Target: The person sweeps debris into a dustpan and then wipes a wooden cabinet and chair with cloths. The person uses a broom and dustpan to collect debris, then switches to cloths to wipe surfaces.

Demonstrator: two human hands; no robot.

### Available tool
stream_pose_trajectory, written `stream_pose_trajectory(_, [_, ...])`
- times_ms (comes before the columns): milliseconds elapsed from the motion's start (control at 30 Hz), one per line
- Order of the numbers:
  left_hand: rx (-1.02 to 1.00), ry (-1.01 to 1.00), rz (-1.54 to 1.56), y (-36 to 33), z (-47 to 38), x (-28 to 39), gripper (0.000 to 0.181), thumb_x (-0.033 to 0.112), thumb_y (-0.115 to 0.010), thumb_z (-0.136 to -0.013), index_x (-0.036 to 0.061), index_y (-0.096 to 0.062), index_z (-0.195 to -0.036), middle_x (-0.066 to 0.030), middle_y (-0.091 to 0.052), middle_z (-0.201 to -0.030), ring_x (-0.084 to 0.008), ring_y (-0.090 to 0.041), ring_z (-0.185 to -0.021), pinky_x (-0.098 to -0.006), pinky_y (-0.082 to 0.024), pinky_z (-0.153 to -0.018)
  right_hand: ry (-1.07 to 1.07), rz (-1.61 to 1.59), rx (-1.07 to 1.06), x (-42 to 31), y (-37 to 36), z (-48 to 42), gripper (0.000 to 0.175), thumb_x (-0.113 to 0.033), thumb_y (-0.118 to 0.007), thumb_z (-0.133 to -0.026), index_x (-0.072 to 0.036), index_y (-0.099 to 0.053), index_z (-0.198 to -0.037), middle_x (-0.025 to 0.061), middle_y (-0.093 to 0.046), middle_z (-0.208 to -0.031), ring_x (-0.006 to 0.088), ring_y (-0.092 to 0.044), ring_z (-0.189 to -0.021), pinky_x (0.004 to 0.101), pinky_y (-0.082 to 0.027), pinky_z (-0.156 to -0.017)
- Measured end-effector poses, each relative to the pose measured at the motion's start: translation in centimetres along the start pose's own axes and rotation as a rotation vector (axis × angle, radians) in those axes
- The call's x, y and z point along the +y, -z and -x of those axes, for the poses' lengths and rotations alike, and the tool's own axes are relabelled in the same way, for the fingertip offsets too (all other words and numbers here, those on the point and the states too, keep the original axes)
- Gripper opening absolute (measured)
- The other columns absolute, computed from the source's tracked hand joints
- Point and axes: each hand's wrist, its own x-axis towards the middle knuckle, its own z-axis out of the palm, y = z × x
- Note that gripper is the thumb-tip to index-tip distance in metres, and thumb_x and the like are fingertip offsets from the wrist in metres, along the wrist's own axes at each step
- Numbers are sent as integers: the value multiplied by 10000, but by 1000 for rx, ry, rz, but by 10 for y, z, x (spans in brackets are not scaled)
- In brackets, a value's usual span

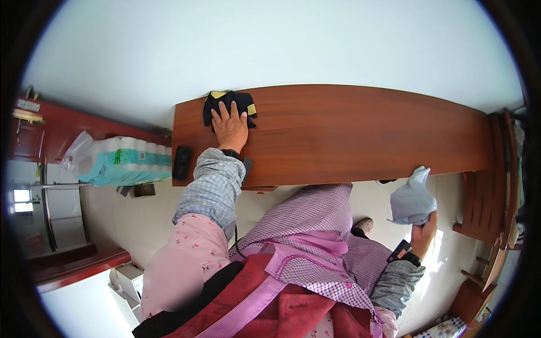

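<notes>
My left hand [230,126] lies flat on a crumpled black cloth with yellow patches [248,99], fingers spread over it. That cloth rests on a reddish-brown wooden tabletop [359,126], close to its far left corner by the wall. Off the front edge at the right, my right hand [424,232] grips a bunched grey-blue cloth [412,203]. The upper tip of this cloth reaches up to the table's edge; whether it touches is unclear. A small black object [182,163] sits at the table's left end, left of my left forearm.
A plastic-wrapped pack of paper rolls [131,158] stands beyond the table's left end, in front of a dark red door [29,139]. A white wall [274,46] borders the far edge. Wooden furniture [486,203] stands at the right, above the tiled floor [114,215].
</notes>
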Motion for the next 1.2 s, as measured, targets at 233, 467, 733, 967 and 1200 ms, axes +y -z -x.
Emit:
stream_pose_trajectory(233, [36,-388,137,-4,-1,144,529,398,-510,-978,177,-454,-1456,-197,-305,-1548,-498,-280,-1385,-568,-282,-1108,265,126,-194,-9,-63,-42,298,-101,-488,-1009,3,-571,-1277,137,-612,-1256,255,-597,-1157,387,-487,-1005])
stream_pose_trajectory(467, [-108,-935,282,22,53,199,537,363,-627,-910,185,-515,-1404,-153,-374,-1511,-447,-326,-1381,-513,-333,-1110,744,1764,-133,83,-110,-93,474,-313,-630,-913,-84,-577,-1325,221,-528,-1378,407,-456,-1302,487,-322,-1123])
stream_pose_trajectory(733, [-280,-786,197,69,120,-4,611,281,-698,-857,214,-503,-1431,-105,-305,-1576,-414,-263,-1431,-534,-278,-1138,1025,1610,-708,150,-143,6,467,-231,-703,-844,-152,-602,-1293,128,-492,-1421,370,-405,-1366,526,-340,-1101])
stream_pose_trajectory(967, [-168,-716,170,49,143,18,637,311,-669,-879,177,-448,-1461,-187,-231,-1581,-498,-245,-1397,-595,-254,-1114,924,1749,-266,110,-93,-37,463,-269,-604,-939,-176,-524,-1386,113,-444,-1482,360,-361,-1401,546,-281,-1133])
stream_pose_trajectory(1200, [-189,-1240,370,27,126,182,622,435,-694,-823,190,-546,-1376,-142,-357,-1527,-456,-306,-1402,-576,-300,-1113,803,1897,-247,116,-101,-39,468,-266,-546,-983,-192,-457,-1436,114,-403,-1514,368,-324,-1420,525,-261,-1145])
